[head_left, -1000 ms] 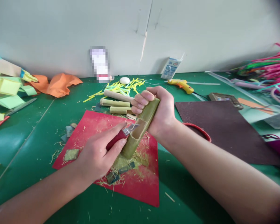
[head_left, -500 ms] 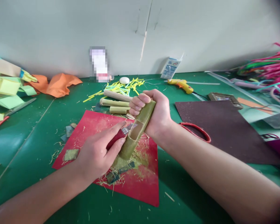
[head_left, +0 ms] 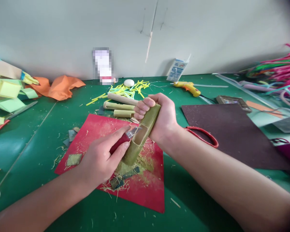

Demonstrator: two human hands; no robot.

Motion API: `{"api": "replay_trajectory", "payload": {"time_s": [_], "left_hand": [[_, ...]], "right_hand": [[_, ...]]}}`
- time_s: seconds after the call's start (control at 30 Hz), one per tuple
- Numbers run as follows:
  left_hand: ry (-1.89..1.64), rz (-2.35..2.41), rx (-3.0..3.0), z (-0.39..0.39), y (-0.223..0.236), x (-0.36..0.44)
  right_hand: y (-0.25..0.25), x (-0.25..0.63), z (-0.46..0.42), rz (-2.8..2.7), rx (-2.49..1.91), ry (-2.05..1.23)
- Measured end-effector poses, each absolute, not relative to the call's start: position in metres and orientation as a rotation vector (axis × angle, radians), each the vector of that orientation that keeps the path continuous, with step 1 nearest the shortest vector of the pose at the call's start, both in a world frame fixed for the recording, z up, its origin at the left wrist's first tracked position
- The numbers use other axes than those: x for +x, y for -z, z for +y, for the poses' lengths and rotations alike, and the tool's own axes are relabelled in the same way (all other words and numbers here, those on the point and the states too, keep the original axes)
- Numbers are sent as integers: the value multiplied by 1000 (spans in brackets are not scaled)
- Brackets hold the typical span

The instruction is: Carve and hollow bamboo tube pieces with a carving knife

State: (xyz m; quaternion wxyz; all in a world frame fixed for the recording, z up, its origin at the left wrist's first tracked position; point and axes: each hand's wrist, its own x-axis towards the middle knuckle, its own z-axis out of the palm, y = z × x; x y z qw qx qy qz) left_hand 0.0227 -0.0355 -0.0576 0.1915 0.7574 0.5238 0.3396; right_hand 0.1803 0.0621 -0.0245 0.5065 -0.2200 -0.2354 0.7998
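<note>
My right hand (head_left: pixel 159 117) is wrapped round the upper end of a green bamboo tube (head_left: pixel 141 137) that stands tilted with its lower end on a red mat (head_left: pixel 91 132). A rectangular opening is cut in the tube's side. My left hand (head_left: pixel 101 159) grips a red-handled knife (head_left: pixel 122 141), its short blade touching the edge of that opening. Bamboo shavings and cut-off bits of skin lie on the mat around the tube's base.
Behind the mat lie three short bamboo pieces (head_left: pixel 119 105) and a heap of yellow strips (head_left: pixel 128 90). A brown sheet (head_left: pixel 232 132) and red scissors handle (head_left: pixel 204 133) are on the right, a yellow glue gun (head_left: pixel 187 87) farther back. Folded coloured papers (head_left: pixel 7 93) crowd the left.
My right hand and the tube's upper end have dropped slightly and shifted left. The knife stays at the opening with barely any movement.
</note>
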Motion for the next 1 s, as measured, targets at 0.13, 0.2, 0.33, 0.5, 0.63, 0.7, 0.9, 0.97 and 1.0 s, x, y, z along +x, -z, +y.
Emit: {"api": "replay_trajectory", "payload": {"time_s": [0.13,0.2,0.33,0.5,0.63,0.7,0.9,0.97,1.0], "left_hand": [[-913,1482,2115,-35,57,23],[-910,1484,2124,-35,56,23],[-932,1459,2154,-34,56,22],[-903,1470,2127,-34,54,22],[-865,1477,2043,-33,52,23],[-871,1482,2076,-32,52,22],[-912,1515,2275,-30,52,20],[-911,1517,2264,-29,52,19],[-908,1509,2241,-28,52,19]], "right_hand": [[25,178,61,-503,-550,-1958],[26,178,60,-491,-547,-1965],[27,178,61,-487,-560,-1993],[29,178,61,-473,-592,-2003],[31,176,60,-469,-601,-1922],[31,176,60,-474,-604,-1910],[32,176,60,-482,-596,-1986],[33,176,61,-476,-601,-1982],[33,177,61,-484,-596,-1980]]}}
